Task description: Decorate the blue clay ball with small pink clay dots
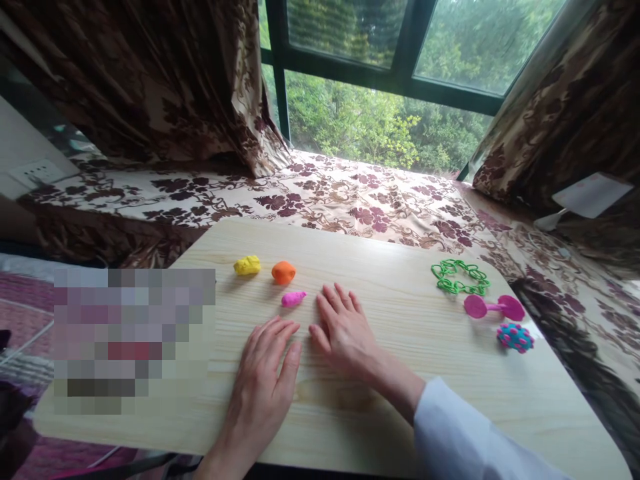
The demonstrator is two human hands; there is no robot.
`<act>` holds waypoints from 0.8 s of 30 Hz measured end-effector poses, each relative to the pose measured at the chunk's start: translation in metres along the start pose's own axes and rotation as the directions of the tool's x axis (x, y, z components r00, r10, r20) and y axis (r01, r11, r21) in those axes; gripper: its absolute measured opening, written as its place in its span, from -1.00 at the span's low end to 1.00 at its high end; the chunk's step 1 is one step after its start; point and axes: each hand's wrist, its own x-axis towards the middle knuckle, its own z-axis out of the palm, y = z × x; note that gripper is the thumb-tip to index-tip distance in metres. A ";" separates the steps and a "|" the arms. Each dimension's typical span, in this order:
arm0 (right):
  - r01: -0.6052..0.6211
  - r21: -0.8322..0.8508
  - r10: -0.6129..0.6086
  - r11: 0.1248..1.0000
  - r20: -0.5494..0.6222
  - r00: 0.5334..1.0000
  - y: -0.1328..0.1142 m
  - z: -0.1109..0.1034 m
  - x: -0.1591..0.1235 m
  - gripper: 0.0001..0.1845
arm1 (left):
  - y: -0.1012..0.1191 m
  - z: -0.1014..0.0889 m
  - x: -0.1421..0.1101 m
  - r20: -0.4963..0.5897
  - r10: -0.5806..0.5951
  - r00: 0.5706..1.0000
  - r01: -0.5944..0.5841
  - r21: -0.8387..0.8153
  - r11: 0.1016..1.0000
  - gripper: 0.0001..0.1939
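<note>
My left hand [267, 377] rests on the pale wooden table [400, 293], fingers extended and thumb apart, holding nothing. To its right, my right hand [345, 330] lies palm down with its fingers spread, nothing in it. Just beyond the hands is a small pink lump of modelling clay [293, 299], touched by neither. Farther back sit an orange clay lump [283, 272] and a yellow clay lump [247, 265].
At the table's right side lie a ring of green clay links [461, 277], a magenta dumbbell shape [494, 307] and a blue lump with pink dots [515, 338]. A blurred patch [130, 333] covers the left. Behind stands a cloth-covered window ledge [320, 193].
</note>
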 end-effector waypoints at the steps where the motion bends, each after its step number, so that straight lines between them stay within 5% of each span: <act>1: -0.011 -0.001 0.011 1.000 0.008 1.000 0.007 -0.002 0.000 -0.44 | 0.000 0.000 0.000 0.000 0.000 1.000 0.000 -0.001 1.000 -0.70; 5: 0.028 -0.053 -0.024 0.998 0.068 0.997 0.028 -0.010 -0.055 -0.50 | 0.001 -0.001 0.000 0.002 -0.006 1.000 0.006 -0.012 1.000 -0.70; 9: 0.213 -0.111 -0.202 0.971 0.105 0.974 0.016 -0.006 -0.114 -0.42 | 0.000 -0.001 -0.001 0.007 -0.013 1.000 0.013 -0.032 0.999 -0.69; 12: 0.250 -0.089 -0.243 0.964 0.083 0.966 -0.005 0.001 -0.098 -0.48 | 0.000 -0.001 -0.002 0.004 -0.014 1.000 0.014 -0.025 1.000 -0.69; 18: -0.033 -0.014 0.032 0.999 -0.040 0.999 -0.010 0.001 -0.006 -0.45 | 0.002 -0.003 -0.002 0.007 -0.023 1.000 0.023 -0.003 1.000 -0.69; 20: -0.031 -0.018 0.031 0.999 -0.026 0.999 -0.001 -0.001 -0.011 -0.46 | 0.002 -0.003 -0.002 0.003 -0.025 1.000 0.025 -0.003 1.000 -0.69; 24: 0.069 -0.090 -0.065 0.994 0.056 0.996 0.013 -0.001 -0.077 -0.45 | 0.002 -0.005 -0.003 0.002 -0.031 1.000 0.031 -0.017 0.999 -0.69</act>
